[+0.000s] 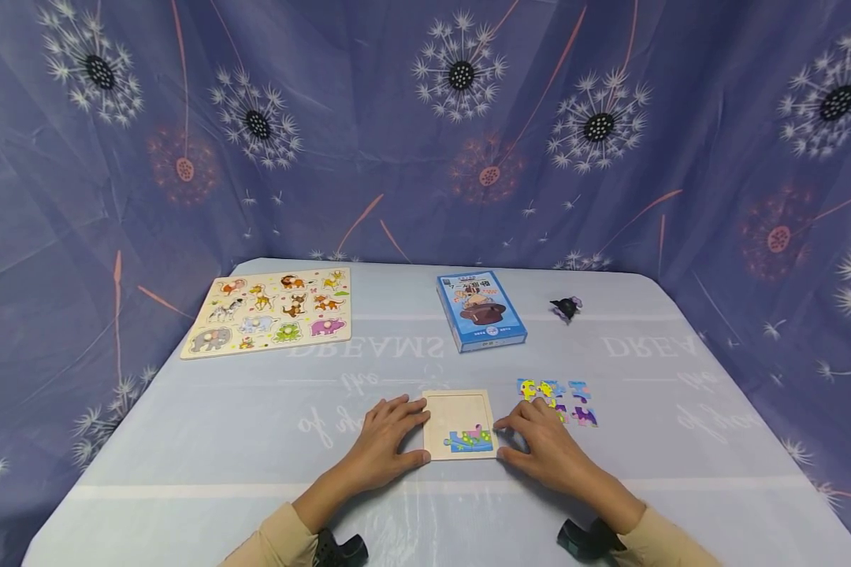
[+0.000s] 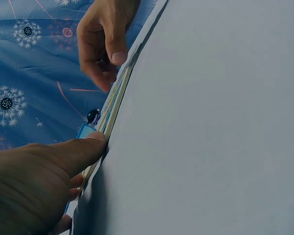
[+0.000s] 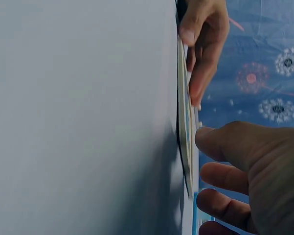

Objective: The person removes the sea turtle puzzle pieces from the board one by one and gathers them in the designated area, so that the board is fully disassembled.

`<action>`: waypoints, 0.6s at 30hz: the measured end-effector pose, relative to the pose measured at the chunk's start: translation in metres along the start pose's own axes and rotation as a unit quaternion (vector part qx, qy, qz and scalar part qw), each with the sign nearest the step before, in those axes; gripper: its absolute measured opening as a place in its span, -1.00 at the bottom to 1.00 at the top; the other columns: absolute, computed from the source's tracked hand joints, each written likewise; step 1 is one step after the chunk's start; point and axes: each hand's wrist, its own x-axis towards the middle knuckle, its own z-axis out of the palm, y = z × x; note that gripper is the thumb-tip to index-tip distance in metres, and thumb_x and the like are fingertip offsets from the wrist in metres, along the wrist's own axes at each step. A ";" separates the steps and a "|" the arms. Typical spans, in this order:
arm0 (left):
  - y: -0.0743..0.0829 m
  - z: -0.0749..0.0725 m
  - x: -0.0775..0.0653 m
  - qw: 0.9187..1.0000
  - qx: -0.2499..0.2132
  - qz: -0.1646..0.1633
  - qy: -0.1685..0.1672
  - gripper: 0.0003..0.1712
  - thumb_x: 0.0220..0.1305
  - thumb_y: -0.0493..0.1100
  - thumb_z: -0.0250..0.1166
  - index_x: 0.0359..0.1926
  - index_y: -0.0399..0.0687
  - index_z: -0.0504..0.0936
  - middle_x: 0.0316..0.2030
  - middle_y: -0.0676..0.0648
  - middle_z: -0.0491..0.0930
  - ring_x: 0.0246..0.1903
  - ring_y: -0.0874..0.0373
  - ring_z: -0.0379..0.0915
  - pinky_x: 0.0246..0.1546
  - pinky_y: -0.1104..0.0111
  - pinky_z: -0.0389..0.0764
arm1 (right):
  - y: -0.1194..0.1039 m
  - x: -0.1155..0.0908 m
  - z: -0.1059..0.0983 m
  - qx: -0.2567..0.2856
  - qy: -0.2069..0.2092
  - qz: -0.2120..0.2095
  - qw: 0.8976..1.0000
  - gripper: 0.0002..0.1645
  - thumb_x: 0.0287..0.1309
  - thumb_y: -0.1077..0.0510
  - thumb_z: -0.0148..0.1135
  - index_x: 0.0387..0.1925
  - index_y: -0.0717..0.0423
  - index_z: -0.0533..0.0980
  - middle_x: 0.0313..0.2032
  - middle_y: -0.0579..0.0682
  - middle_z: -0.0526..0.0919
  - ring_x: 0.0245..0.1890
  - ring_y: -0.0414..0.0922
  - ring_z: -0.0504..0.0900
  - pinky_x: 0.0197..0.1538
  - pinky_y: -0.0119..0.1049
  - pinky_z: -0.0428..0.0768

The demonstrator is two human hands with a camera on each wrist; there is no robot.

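A small square wooden puzzle tray (image 1: 456, 409) lies flat in front of me. Joined jigsaw pieces (image 1: 471, 440), blue with green and pink, fill its lower right part. My left hand (image 1: 386, 437) rests at the tray's left side, thumb at the near corner and fingers further up the edge. The left wrist view shows that thumb (image 2: 90, 147) against the tray's rim. At the right side is my right hand (image 1: 549, 445), its thumb and index finger spread by the edge. Its fingers are loosely bent in the right wrist view, with nothing seen between them.
Loose jigsaw pieces (image 1: 581, 405) lie beyond my right hand, which partly covers them. Further back are an animal peg puzzle board (image 1: 305, 323), a blue box (image 1: 484, 311) and a small black object (image 1: 566, 307). A patterned curtain (image 1: 369, 157) hangs behind the table.
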 end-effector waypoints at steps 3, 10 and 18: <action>0.000 0.000 0.000 1.000 0.000 0.001 0.000 -0.34 0.09 0.02 0.36 0.20 -0.12 0.48 0.30 -0.10 0.36 0.36 -0.17 0.10 0.30 -0.21 -0.01 | -0.008 0.006 0.004 0.003 -0.009 -0.013 1.000 -0.60 -0.18 -0.09 0.48 -0.20 -0.19 0.64 -0.32 -0.28 0.48 -0.25 -0.32 0.20 -0.18 -0.36 0.28; 0.002 -0.002 0.000 1.000 0.001 -0.002 -0.004 -0.34 0.09 0.02 0.36 0.20 -0.12 0.48 0.30 -0.10 0.36 0.36 -0.17 0.10 0.30 -0.20 -0.01 | -0.024 0.017 0.008 0.025 -0.026 -0.028 0.999 -0.63 -0.15 -0.09 0.47 -0.21 -0.17 0.64 -0.31 -0.27 0.48 -0.26 -0.33 0.21 -0.16 -0.37 0.29; 0.002 -0.001 0.000 1.000 0.006 -0.001 -0.004 -0.34 0.10 0.03 0.35 0.21 -0.12 0.47 0.30 -0.09 0.36 0.36 -0.16 0.10 0.30 -0.19 0.00 | -0.033 0.023 0.013 0.038 -0.042 -0.025 0.998 -0.63 -0.11 -0.06 0.44 -0.19 -0.10 0.63 -0.34 -0.25 0.44 -0.27 -0.31 0.23 -0.17 -0.38 0.32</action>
